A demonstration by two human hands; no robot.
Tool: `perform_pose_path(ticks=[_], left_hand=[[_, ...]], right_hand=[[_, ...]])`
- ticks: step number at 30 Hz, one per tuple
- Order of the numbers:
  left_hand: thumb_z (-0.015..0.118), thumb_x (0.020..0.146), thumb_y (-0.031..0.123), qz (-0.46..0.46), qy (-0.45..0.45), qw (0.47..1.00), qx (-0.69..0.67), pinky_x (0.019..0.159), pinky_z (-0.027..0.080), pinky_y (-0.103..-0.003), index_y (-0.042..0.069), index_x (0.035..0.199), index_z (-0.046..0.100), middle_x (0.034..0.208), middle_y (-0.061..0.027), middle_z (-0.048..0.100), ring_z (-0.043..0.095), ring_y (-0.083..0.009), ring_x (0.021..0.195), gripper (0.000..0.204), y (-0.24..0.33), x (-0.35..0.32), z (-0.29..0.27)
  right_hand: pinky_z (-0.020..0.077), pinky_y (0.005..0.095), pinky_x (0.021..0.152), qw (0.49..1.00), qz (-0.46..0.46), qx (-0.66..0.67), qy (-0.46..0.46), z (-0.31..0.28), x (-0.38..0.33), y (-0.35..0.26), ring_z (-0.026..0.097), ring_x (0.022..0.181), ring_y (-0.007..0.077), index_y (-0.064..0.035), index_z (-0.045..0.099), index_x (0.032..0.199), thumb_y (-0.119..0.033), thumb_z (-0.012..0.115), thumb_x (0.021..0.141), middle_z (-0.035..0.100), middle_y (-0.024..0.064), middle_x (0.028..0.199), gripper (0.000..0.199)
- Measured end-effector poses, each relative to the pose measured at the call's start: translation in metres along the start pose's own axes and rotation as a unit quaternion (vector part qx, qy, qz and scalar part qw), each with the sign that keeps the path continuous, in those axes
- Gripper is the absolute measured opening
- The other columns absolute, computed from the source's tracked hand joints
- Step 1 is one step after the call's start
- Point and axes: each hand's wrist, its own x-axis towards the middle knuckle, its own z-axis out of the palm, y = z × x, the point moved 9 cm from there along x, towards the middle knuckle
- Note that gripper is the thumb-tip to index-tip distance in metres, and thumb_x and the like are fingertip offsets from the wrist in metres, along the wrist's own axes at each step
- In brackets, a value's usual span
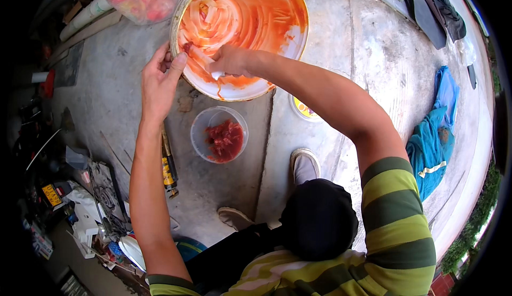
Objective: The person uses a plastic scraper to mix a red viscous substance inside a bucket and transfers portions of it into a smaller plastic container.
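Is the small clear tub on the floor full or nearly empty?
Partly filled: the small clear tub has no lid and holds a red lump on one side; the rest of its bottom shows bare.

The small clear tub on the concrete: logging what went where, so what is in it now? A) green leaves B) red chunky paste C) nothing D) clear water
B: the small clear tub below the large sauce-smeared basin holds a clump of red chunky paste.
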Motion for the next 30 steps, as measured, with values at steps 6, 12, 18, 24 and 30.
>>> perform_pose_path(ticks=[6, 12, 18, 24, 30], left_hand=[[0.065, 0.097, 0.020, -0.043, 0.041, 0.996, -0.071, 0.083, 0.051, -0.025, -0.004, 0.136, 0.052, 0.107, -0.0038, 0.063, 0.059, -0.0097, 0.094, 0.047, -0.005, 0.003, -0.005], [0.057, 0.101, 0.030, -0.094, 0.087, 0.987, -0.097, 0.081, 0.054, -0.029, -0.002, 0.132, 0.055, 0.108, -0.0054, 0.065, 0.063, -0.0130, 0.095, 0.045, -0.039, 0.017, -0.069], [0.051, 0.102, 0.040, -0.173, 0.136, 0.968, -0.122, 0.077, 0.053, -0.032, 0.001, 0.117, 0.062, 0.104, -0.0069, 0.067, 0.064, -0.0155, 0.090, 0.044, -0.081, 0.055, -0.111], [0.050, 0.102, 0.040, -0.245, 0.169, 0.935, -0.193, 0.078, 0.053, -0.036, 0.002, 0.114, 0.062, 0.104, -0.0089, 0.065, 0.062, -0.0175, 0.089, 0.041, -0.109, 0.055, -0.134], [0.051, 0.099, 0.050, -0.253, 0.180, 0.903, -0.299, 0.082, 0.053, -0.037, 0.003, 0.119, 0.059, 0.110, -0.0114, 0.062, 0.059, -0.0202, 0.097, 0.052, -0.133, 0.035, -0.129]], right_hand=[[0.0310, 0.0273, 0.045, 0.987, 0.006, 0.162, -0.019, -0.049, -0.041, 0.010, 0.039, 0.051, 0.0100, -0.0012, 0.067, 0.090, -0.031, 0.069, 0.092, 0.053, 0.0017, 0.065, 0.030], [0.0418, 0.0253, 0.059, 0.990, -0.067, 0.101, 0.069, -0.066, -0.193, -0.021, 0.049, 0.070, 0.0088, 0.0030, 0.064, 0.118, -0.033, 0.068, 0.093, 0.059, 0.0015, 0.082, 0.044], [0.0474, 0.0234, 0.071, 0.985, -0.113, 0.124, -0.027, -0.049, -0.253, -0.044, 0.056, 0.081, 0.0080, 0.0072, 0.058, 0.127, -0.031, 0.068, 0.093, 0.063, 0.0026, 0.090, 0.052], [0.0488, 0.0261, 0.078, 0.991, -0.071, 0.063, -0.094, -0.032, -0.256, -0.017, 0.059, 0.082, 0.0087, 0.0032, 0.056, 0.133, -0.016, 0.070, 0.092, 0.065, 0.0015, 0.089, 0.048], [0.0479, 0.0255, 0.076, 0.989, -0.055, 0.062, -0.119, -0.013, -0.238, 0.032, 0.056, 0.082, 0.0074, -0.0003, 0.055, 0.134, -0.012, 0.073, 0.089, 0.062, 0.0016, 0.094, 0.050]])
